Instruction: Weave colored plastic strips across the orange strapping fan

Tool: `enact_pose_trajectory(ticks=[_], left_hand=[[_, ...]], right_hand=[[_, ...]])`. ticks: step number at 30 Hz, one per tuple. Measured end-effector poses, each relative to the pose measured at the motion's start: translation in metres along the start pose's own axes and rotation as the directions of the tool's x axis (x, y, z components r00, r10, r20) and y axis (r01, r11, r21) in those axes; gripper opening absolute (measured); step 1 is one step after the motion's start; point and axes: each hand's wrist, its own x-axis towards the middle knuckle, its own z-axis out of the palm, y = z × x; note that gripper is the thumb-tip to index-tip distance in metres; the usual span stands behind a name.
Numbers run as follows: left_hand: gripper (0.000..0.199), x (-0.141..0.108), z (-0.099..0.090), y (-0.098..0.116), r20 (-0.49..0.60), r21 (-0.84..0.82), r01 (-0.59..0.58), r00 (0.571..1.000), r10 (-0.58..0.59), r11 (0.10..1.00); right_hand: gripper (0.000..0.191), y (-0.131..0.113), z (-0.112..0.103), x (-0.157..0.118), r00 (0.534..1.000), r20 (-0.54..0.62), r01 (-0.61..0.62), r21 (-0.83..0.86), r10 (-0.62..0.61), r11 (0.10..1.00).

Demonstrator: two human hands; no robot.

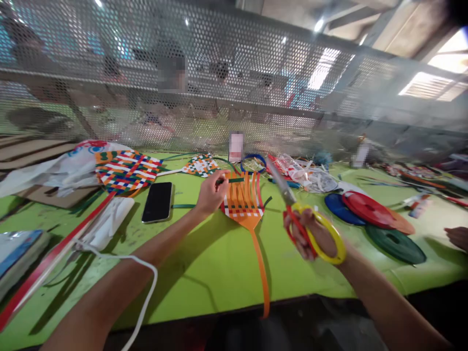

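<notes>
My left hand [212,191] is closed at the upper left edge of a partly woven orange fan [243,200], pinching a short dark green strip [236,180] that lies across the fan's upright orange strips. White, red and green strips are woven near its base, and a long orange tail [260,268] hangs over the table's front edge. Off to the right, my right hand [309,231] grips scissors [283,187] by their yellow and red handles, raised above the table with the blades pointing up and away. Blur hides whether the blades are apart.
A phone [157,202] and a multicoloured woven fan [127,169] lie at left; a smaller woven fan [201,165] lies behind. Flat coils of strip, red [369,208] and green [397,243] among them, sit at right. A perforated metal screen [204,112] stands behind. Another person's hand [457,237] shows far right.
</notes>
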Motion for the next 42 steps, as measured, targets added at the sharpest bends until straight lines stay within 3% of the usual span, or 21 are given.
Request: enact_pose_trajectory(ticks=[1, 3, 4, 5, 6, 8, 10, 13, 14, 16, 17, 20, 23, 26, 28, 31, 34, 35, 38, 40, 42], left_hand=[[0.029, 0.0, 0.001, -0.003, -0.033, -0.004, 0.019, 0.999, -0.019, 1.0], [0.027, -0.001, 0.002, -0.01, -0.086, -0.006, 0.041, 0.995, -0.042, 0.999], [0.025, -0.001, 0.003, -0.013, -0.105, -0.012, 0.047, 0.993, -0.048, 0.999], [0.024, -0.003, 0.003, -0.015, -0.119, -0.017, 0.05, 0.992, -0.052, 0.999], [0.023, -0.004, 0.003, -0.017, -0.125, -0.021, 0.051, 0.991, -0.054, 0.998], [0.021, -0.006, 0.003, -0.02, -0.126, -0.023, 0.048, 0.991, -0.051, 0.999], [0.021, -0.008, 0.003, -0.022, -0.12, -0.017, 0.046, 0.992, -0.048, 0.999], [0.022, -0.008, 0.004, -0.022, -0.119, -0.003, 0.061, 0.991, -0.061, 0.998], [0.022, -0.008, 0.005, -0.021, -0.12, -0.001, 0.07, 0.99, -0.07, 0.998], [0.024, -0.008, 0.008, -0.017, -0.11, -0.027, 0.096, 0.989, -0.098, 0.995], [0.025, -0.008, 0.01, -0.014, -0.095, -0.059, 0.11, 0.989, -0.115, 0.992], [0.029, -0.013, 0.016, -0.001, -0.034, -0.176, 0.139, 0.989, -0.147, 0.974], [0.03, -0.022, 0.019, 0.016, 0.052, -0.214, 0.113, 0.993, -0.104, 0.97], [0.027, -0.029, 0.018, 0.032, 0.177, -0.183, 0.08, 0.983, -0.048, 0.98], [0.028, -0.031, 0.013, 0.036, 0.24, -0.174, 0.067, 0.97, -0.024, 0.982], [0.039, -0.034, -0.004, 0.023, 0.245, -0.134, 0.072, 0.969, -0.037, 0.988], [0.034, -0.042, -0.031, -0.007, 0.073, 0.19, 0.103, 0.99, -0.118, 0.976], [0.028, -0.045, -0.04, -0.017, 0.078, 0.336, 0.079, 0.991, -0.111, 0.938], [0.023, -0.052, -0.059, -0.038, 0.235, 0.645, -0.093, 0.969, -0.081, 0.758], [0.025, -0.053, -0.063, -0.043, 0.344, 0.702, -0.176, 0.932, -0.113, 0.69], [0.026, -0.053, -0.064, -0.044, 0.399, 0.718, -0.205, 0.904, -0.152, 0.665]], right_hand=[[0.072, -0.004, -0.011, 0.012, 0.978, -0.182, 0.08, -0.113, -0.1, 0.99], [0.059, -0.01, -0.032, 0.042, 0.84, -0.439, 0.109, -0.441, -0.32, 0.891], [0.056, -0.01, -0.041, 0.06, 0.757, -0.511, 0.032, -0.592, -0.406, 0.805], [0.053, -0.008, -0.05, 0.078, 0.707, -0.544, -0.057, -0.679, -0.451, 0.732], [0.05, -0.004, -0.056, 0.096, 0.697, -0.557, -0.125, -0.715, -0.452, 0.688], [0.045, 0.008, -0.065, 0.129, 0.73, -0.549, -0.177, -0.728, -0.408, 0.662], [0.039, 0.023, -0.066, 0.151, 0.765, -0.492, -0.106, -0.731, -0.414, 0.674], [0.035, 0.035, -0.058, 0.161, 0.67, -0.501, 0.007, -0.733, -0.547, 0.68], [0.037, 0.035, -0.052, 0.158, 0.613, -0.503, 0.057, -0.741, -0.609, 0.669], [0.036, 0.029, -0.037, 0.145, 0.422, -0.452, 0.301, -0.748, -0.786, 0.592], [0.035, 0.025, -0.027, 0.137, 0.377, -0.399, 0.413, -0.735, -0.836, 0.537], [0.031, 0.013, 0.006, 0.115, 0.414, -0.181, 0.589, -0.694, -0.892, 0.414], [0.031, 0.01, 0.035, 0.103, 0.392, 0.039, 0.619, -0.75, -0.919, 0.232], [0.026, 0.014, 0.046, 0.102, 0.399, 0.244, 0.606, -0.794, -0.884, 0.055], [0.028, 0.018, 0.041, 0.106, 0.397, 0.306, 0.61, -0.792, -0.865, -0.001], [0.03, 0.022, 0.02, 0.116, 0.411, 0.169, 0.514, -0.855, -0.896, 0.075], [0.033, 0.025, -0.002, 0.125, 0.366, -0.158, 0.263, -0.928, -0.917, 0.265], [0.036, 0.025, -0.006, 0.126, 0.336, -0.196, 0.246, -0.926, -0.921, 0.287], [0.035, 0.025, 0.004, 0.125, 0.357, -0.057, 0.42, -0.882, -0.932, 0.215], [0.035, 0.024, 0.025, 0.121, 0.417, 0.126, 0.601, -0.781, -0.9, 0.17], [0.037, 0.023, 0.048, 0.117, 0.487, 0.274, 0.719, -0.666, -0.83, 0.202]])
